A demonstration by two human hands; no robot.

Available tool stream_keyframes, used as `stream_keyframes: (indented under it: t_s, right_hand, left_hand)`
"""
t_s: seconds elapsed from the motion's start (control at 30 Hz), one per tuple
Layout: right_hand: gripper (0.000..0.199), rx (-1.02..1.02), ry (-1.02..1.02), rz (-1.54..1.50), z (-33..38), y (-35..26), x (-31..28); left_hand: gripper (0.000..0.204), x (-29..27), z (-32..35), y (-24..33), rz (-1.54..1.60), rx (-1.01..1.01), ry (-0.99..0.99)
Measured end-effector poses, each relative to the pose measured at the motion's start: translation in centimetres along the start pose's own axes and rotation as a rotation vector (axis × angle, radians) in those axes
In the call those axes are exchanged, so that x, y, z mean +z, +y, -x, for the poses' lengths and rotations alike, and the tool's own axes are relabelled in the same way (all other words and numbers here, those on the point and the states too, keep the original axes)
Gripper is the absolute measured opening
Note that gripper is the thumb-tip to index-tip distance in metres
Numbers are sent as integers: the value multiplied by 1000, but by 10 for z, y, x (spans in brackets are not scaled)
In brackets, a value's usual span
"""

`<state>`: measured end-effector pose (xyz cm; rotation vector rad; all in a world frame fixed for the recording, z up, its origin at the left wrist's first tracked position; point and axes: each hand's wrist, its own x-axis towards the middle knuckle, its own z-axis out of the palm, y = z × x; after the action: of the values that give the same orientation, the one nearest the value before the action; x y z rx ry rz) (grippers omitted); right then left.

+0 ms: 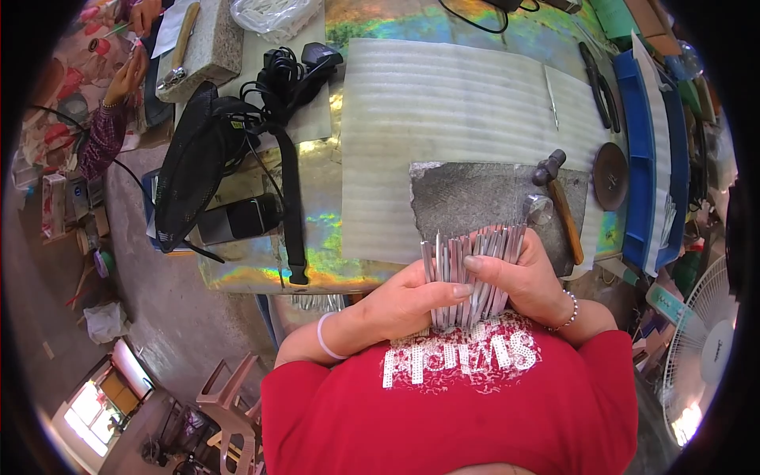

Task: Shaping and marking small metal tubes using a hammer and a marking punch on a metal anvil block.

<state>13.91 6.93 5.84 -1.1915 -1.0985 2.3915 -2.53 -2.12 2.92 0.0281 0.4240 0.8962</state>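
Close to my chest, both hands clasp a thick bundle of thin silvery metal rods (483, 297) that stand side by side. My left hand (408, 299) wraps the bundle's left side, its thumb laid across the rods. From the right, my right hand (518, 277) grips the same bundle with its thumb pressed on the front. The fingers behind the rods are mostly hidden. Just beyond my hands lies a dark grey stone slab (467, 198), with a wooden-handled hammer (564, 210) and a small clear round object (538, 209) on its right part.
White foam sheeting (443, 103) covers the table. Pliers (598, 87), a brown disc (610, 176) and a blue tray (640, 166) lie right. A black bag with straps (194, 166) and a granite block (218, 47) are left. A fan (704, 340) stands right; another person's hand (127, 77) works far left.
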Motion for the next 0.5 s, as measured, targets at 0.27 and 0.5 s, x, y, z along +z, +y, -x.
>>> stream_keyframes:
  t_s: [0.27, 0.5]
  right_hand:
    - [10, -16, -13, 19, -2, -3, 1]
    - [14, 1, -3, 38, -3, -5, 2]
  left_hand:
    - [51, 1, -2, 3, 30, -12, 49]
    - [58, 4, -3, 3, 5, -13, 65]
